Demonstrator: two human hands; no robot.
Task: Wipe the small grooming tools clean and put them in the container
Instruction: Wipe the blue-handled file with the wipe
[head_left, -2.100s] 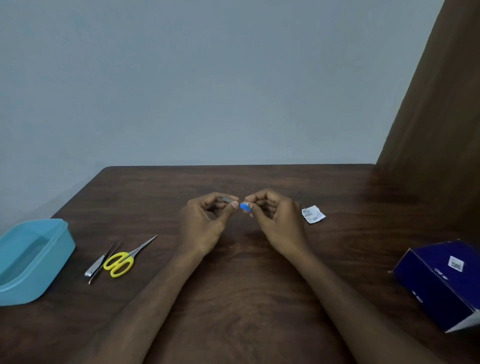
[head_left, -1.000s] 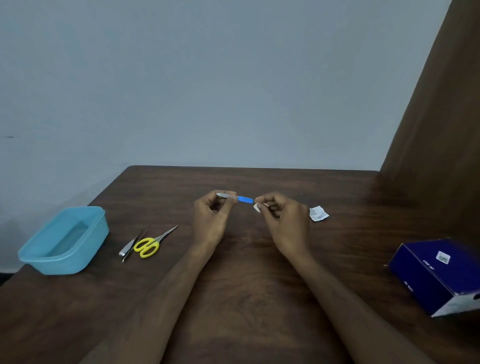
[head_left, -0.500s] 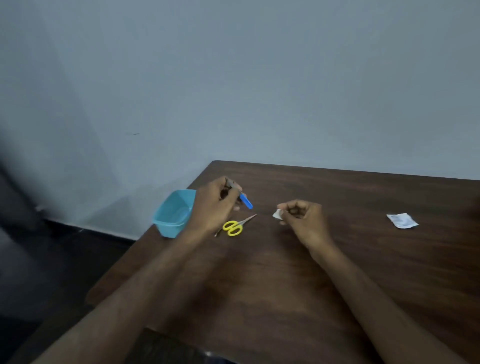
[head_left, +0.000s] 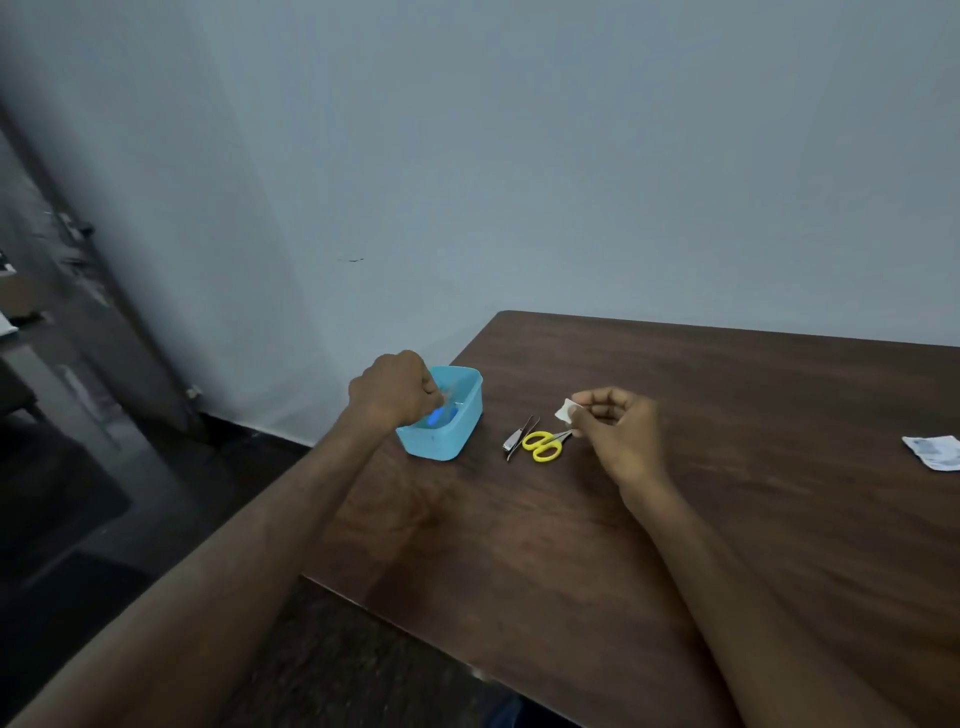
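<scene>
Fingers of the left hand (head_left: 397, 397) are curled over the tub (head_left: 462, 436), where the blue-handled tool (head_left: 441, 415) lies; whether it is gripped cannot be told. A wipe (head_left: 566, 410) is pinched by the right hand (head_left: 621, 436), beside the scissors (head_left: 543, 446) and clipper (head_left: 514, 440).

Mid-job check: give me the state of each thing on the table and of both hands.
blue container: open, upright
blue-handled tool: inside container, under left hand
left hand: curled over container; grip unclear
right hand: pinching wipe
wipe: held above table
yellow scissors: closed, on table
nail clipper: on table beside scissors
torn sachet: on table
</scene>
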